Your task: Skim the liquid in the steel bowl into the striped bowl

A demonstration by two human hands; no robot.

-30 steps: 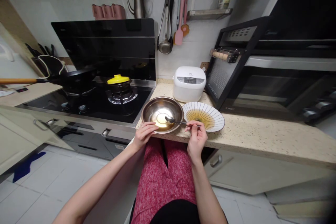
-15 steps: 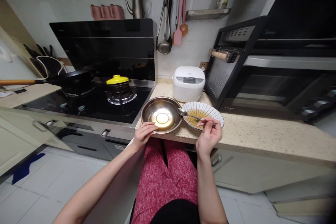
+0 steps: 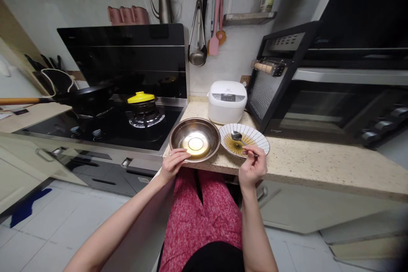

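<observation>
A wide stainless steel bowl (image 3: 178, 132) stands on the counter's front edge, with a little clear yellowish liquid at its bottom. My left hand (image 3: 173, 163) grips the near left rim of this bowl, fingers over the edge and thumb hidden. Just right of it lies a white plate (image 3: 256, 134) with dark radiating stripes, holding a pool of yellow-brown liquid. In my right hand (image 3: 253, 165) is the handle of a metal spoon (image 3: 236, 135), pinched between closed fingers. The spoon's bowl is over the plate's liquid; whether it dips in is unclear.
A white rice cooker (image 3: 227, 102) stands behind the plate, beside a dark oven (image 3: 334, 110) on the right. At left, the gas hob (image 3: 108, 131) carries a black wok (image 3: 91, 95) and a small pot with a yellow lid (image 3: 140, 97). Ladle (image 3: 197, 57) and spatulas hang above.
The spoon has moved right, from between the bowl and plate to over the plate's middle. My left hand keeps its hold on the bowl's rim.
</observation>
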